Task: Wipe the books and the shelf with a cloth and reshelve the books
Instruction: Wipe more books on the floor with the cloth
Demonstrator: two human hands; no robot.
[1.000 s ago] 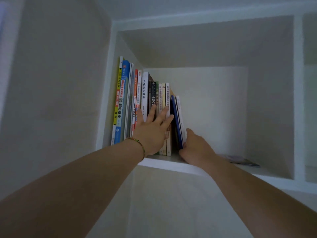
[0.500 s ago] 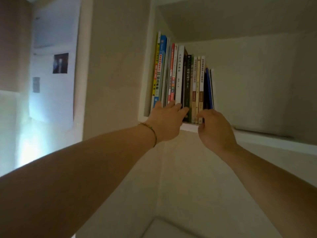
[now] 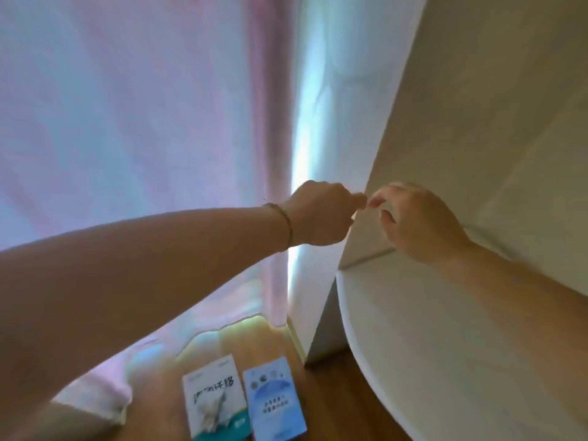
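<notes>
books [image 3: 244,398] flat on floor [image 3: 331,409], side by side, long axes pointing away; cloth [image 3: 211,412] on left one.

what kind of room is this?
Probably a room in a home, maybe a bedroom or study. A pink curtain hangs to a wooden floor, two books lie on that floor, and a white cabinet side stands at the right.
</notes>
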